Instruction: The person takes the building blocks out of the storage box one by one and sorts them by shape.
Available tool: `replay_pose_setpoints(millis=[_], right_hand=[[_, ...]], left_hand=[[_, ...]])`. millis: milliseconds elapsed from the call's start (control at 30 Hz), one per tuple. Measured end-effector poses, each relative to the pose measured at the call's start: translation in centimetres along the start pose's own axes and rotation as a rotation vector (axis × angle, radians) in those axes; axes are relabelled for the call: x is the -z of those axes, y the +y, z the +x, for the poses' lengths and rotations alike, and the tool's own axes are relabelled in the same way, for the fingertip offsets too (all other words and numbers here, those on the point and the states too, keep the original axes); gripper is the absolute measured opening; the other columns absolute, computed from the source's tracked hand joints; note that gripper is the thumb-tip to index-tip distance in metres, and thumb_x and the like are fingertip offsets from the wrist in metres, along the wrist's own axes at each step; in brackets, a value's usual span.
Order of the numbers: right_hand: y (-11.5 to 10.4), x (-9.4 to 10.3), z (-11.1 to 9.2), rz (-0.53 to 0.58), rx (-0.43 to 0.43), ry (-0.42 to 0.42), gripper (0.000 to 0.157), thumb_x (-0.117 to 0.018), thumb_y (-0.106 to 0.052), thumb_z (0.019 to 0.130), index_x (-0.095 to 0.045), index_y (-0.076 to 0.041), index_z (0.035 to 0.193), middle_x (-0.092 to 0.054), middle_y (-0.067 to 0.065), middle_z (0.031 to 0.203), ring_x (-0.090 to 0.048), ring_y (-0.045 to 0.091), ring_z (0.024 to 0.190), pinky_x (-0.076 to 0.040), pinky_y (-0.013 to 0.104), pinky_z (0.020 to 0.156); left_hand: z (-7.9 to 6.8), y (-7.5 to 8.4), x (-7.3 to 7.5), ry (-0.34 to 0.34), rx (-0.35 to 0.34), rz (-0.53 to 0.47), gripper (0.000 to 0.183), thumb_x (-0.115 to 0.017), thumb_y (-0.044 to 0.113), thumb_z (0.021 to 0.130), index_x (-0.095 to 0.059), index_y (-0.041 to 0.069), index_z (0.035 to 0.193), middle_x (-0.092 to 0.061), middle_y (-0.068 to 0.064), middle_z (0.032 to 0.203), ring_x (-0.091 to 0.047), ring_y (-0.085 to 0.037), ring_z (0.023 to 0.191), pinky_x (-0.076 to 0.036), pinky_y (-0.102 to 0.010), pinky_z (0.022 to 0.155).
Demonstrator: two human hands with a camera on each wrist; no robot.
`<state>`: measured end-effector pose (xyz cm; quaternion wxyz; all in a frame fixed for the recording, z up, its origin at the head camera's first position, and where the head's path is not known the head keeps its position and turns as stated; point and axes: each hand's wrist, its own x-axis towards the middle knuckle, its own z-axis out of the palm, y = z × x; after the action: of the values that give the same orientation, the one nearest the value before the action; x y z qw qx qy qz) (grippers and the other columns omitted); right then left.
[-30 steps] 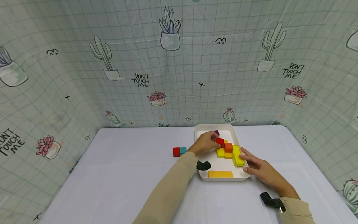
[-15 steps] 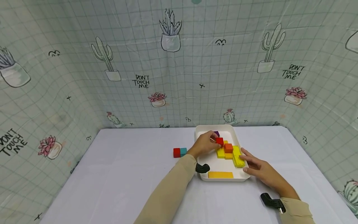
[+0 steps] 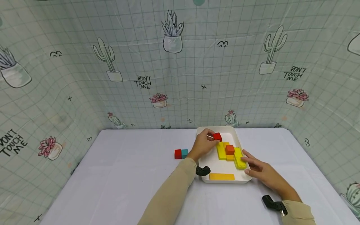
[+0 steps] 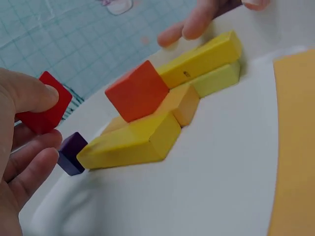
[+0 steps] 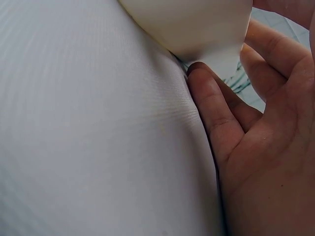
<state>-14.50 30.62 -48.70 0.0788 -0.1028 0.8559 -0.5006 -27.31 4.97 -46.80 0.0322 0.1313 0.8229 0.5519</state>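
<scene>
tilting slightly: pinched red cube [image 3: 217,137]

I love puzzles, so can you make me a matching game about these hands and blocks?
1. left hand
2. right hand
3. teal block
4. orange block

A. on the table, beside another red block
B. on top of a yellowish block
C. pinching a red block
D. at the right edge of the tray

Pairs: 1-C, 2-D, 3-A, 4-B
</scene>
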Motion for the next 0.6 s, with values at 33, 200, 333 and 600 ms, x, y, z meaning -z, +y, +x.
replay_pose_setpoints(millis=[33,200,333,600], right_hand=[[0.0,0.0,0.0,0.005,0.006,-0.004,0.055,-0.068,-0.029,0.096,-0.053,-0.01,0.145,-0.017,0.008,0.166,-0.016,0.03,0.151,-0.028,0.003,0.097],[0.2,-0.3,-0.2,0.029,0.017,-0.017,0.053,-0.067,-0.029,0.097,-0.053,-0.011,0.145,-0.017,0.008,0.166,-0.02,-0.011,0.138,-0.029,0.004,0.098],[0.4,-0.5,-0.1,0.028,0.037,-0.014,0.051,-0.068,-0.027,0.097,-0.054,-0.012,0.144,-0.018,0.007,0.166,-0.021,-0.022,0.13,-0.028,0.004,0.098],[0.3,-0.1,-0.1,-0.006,0.027,-0.002,0.052,-0.068,-0.03,0.097,-0.054,-0.014,0.144,-0.018,0.005,0.166,-0.02,-0.018,0.134,-0.028,0.003,0.098]], left_hand=[[0.0,0.0,0.0,0.012,-0.001,-0.007,0.03,-0.079,0.021,0.089,-0.061,0.017,0.112,-0.062,0.005,0.108,-0.061,-0.009,0.093,-0.055,-0.022,0.079],[-0.3,0.2,0.0,0.041,0.005,-0.045,0.03,-0.078,0.023,0.089,-0.062,0.02,0.114,-0.062,0.008,0.107,-0.06,-0.01,0.095,-0.055,-0.023,0.081],[-0.8,0.4,0.4,0.045,0.027,-0.089,0.031,-0.077,0.026,0.09,-0.062,0.022,0.117,-0.061,0.01,0.108,-0.061,-0.01,0.096,-0.056,-0.025,0.082],[-1.7,1.0,2.1,0.063,0.015,-0.138,0.032,-0.077,0.029,0.09,-0.063,0.022,0.118,-0.063,0.01,0.108,-0.061,-0.012,0.096,-0.056,-0.03,0.082]])
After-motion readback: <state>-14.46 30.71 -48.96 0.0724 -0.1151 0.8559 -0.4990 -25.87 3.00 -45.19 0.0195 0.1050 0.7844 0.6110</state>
